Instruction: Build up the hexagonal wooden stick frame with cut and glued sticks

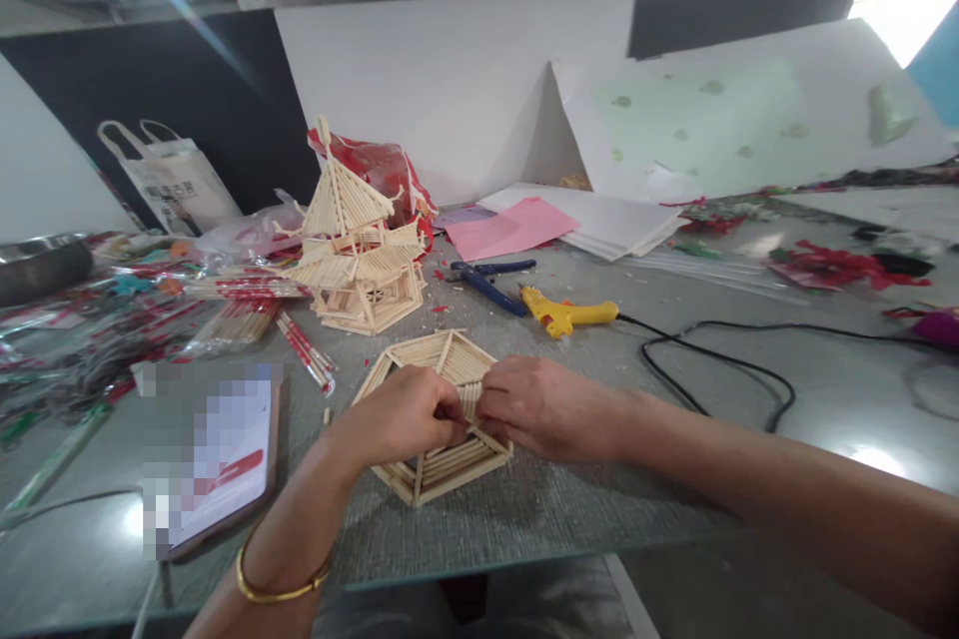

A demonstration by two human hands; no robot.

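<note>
A many-sided frame of pale wooden sticks (457,467) lies flat near the table's front edge, its sections filled with rows of sticks. Over its middle, my left hand (409,409) has its fingers curled and pinched together. My right hand (543,407) reaches in from the right, fingers also closed, over the frame's right side. The fingertips of both hands nearly meet; whatever lies between them is too small or hidden to make out. Behind the frame stands a tiered pagoda model (360,250) built of similar sticks.
A yellow hot glue gun (573,315) with a black cord and blue-handled pliers (490,285) lie beyond my right hand. To the left are a phone (225,469), packets of sticks (236,319) and plastic wrappings. Pink paper (513,228) and white boards (621,220) lie behind.
</note>
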